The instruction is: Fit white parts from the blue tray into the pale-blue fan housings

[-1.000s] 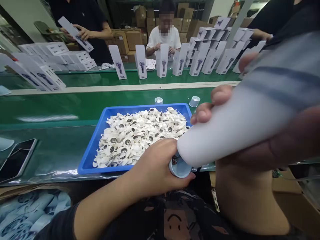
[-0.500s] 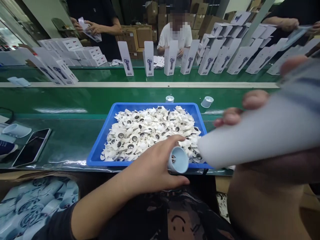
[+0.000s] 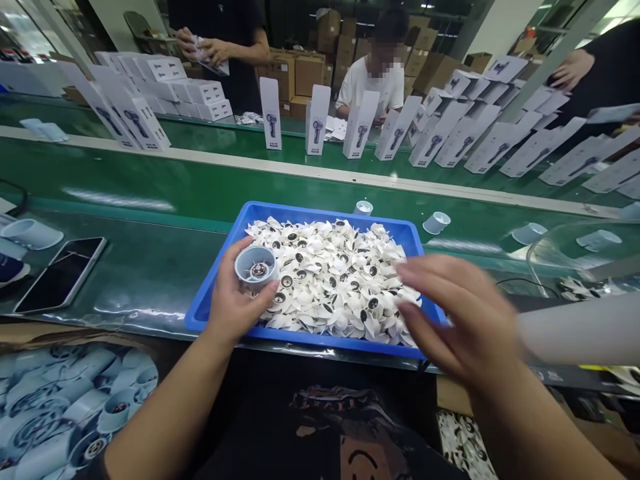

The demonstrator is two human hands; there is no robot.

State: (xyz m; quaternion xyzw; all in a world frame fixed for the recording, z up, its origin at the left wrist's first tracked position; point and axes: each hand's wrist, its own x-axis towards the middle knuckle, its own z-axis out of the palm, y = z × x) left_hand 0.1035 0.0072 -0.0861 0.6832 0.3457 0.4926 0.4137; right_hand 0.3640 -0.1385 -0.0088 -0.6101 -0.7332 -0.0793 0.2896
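Note:
My left hand (image 3: 235,300) grips a small pale-blue round housing (image 3: 257,265), its open end up, over the near left corner of a blue tray (image 3: 220,283). The tray is heaped with several white fan impellers (image 3: 330,273) that have metal hubs. My right hand (image 3: 457,313) hovers open and blurred over the tray's near right part, fingers spread, holding nothing. A white tube-shaped tool (image 3: 580,330) lies at the right, beside my right wrist.
Green conveyor belt (image 3: 150,193) runs behind the tray, carrying loose pale-blue housings (image 3: 436,222). A phone (image 3: 60,273) lies at left. Several more housings fill a box (image 3: 60,407) at lower left. White product boxes (image 3: 360,127) stand in rows; other people work beyond.
My right hand let go of the white tube tool and moved over the tray. My left hand carried the housing left and turned its open end upward.

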